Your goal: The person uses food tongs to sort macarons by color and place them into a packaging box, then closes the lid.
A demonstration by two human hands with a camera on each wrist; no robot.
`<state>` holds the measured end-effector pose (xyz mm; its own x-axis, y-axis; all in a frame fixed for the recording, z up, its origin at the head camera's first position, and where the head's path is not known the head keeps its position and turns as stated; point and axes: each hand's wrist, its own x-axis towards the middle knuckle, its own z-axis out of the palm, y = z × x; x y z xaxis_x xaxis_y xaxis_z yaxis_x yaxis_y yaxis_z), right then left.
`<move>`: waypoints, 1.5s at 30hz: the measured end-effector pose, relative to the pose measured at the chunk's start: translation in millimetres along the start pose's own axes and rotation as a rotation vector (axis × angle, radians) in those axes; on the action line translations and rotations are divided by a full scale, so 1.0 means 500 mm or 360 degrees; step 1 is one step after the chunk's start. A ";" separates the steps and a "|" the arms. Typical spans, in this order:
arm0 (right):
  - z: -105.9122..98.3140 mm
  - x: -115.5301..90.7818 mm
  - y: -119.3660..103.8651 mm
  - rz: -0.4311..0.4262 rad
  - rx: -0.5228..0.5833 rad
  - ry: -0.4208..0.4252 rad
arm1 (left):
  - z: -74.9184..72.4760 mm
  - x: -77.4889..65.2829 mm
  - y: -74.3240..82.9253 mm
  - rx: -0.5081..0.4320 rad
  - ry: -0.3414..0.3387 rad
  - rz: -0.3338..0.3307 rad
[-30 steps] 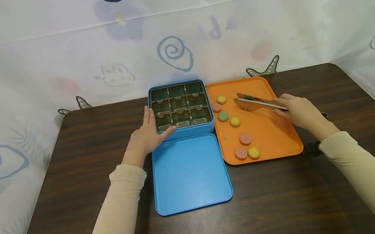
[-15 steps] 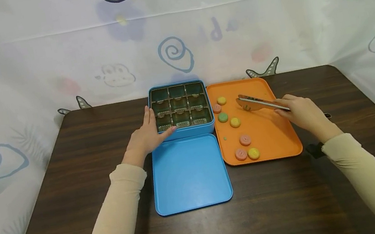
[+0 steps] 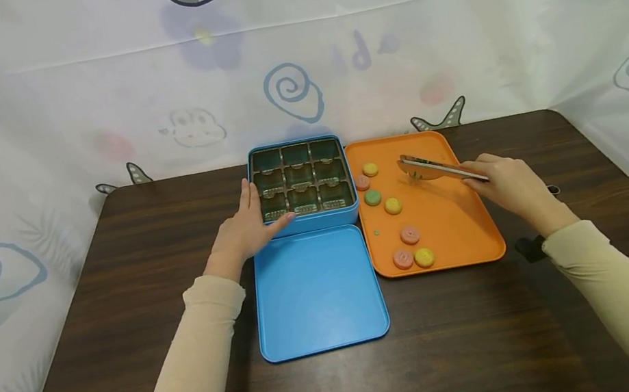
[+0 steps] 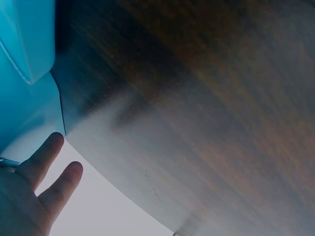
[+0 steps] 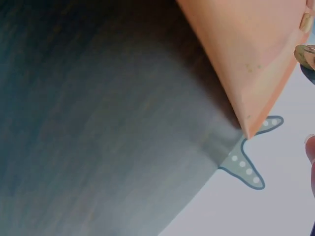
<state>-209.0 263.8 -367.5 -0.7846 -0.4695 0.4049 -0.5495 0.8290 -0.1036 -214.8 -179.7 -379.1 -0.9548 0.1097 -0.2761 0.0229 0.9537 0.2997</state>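
Note:
In the head view my left hand (image 3: pixel 241 234) rests against the left side of a blue box (image 3: pixel 319 221), fingers straight and thumb along its front edge. Inside the box sits a clear insert (image 3: pixel 299 176) divided into several compartments. My right hand (image 3: pixel 509 187) grips a pair of tongs (image 3: pixel 449 169) above an orange tray (image 3: pixel 452 235). Whether the tongs' tips hold anything is too small to tell. Small round macaron-like pieces lie on the tray's left half: yellow (image 3: pixel 393 206), green (image 3: pixel 373 197) and pink (image 3: pixel 410 235). Only a fingertip (image 5: pixel 310 147) of my right hand shows in the right wrist view.
A flat blue lid (image 3: pixel 318 292) lies in front of the box, left of the orange tray. All of it stands on a dark wooden table (image 3: pixel 470 343). Behind the table hangs a white printed cloth (image 3: pixel 335 95). A green crumb (image 3: pixel 376 233) is on the tray.
The tongs and my right hand have shifted slightly to the right over the tray. My left hand stays at the box, and the pieces lie as before.

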 end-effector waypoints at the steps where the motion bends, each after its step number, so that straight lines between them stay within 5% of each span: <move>1: -0.001 0.001 0.000 -0.0009 0.0003 0.0019 | 0.000 0.000 0.000 0.0002 0.0000 0.0000; 22: -0.011 0.118 -0.072 -0.0154 0.0063 0.0202 | 0.002 0.001 -0.001 0.0005 0.0012 0.0000; 45: 0.031 0.183 -0.150 -0.0157 0.0185 -0.0009 | -0.002 -0.003 0.004 0.0018 0.0019 0.0005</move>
<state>-244.0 153.7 -336.8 -0.7266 -0.5490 0.4132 -0.6533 0.7382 -0.1679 -213.4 -178.4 -377.4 -0.9582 0.1095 -0.2643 0.0293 0.9566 0.2900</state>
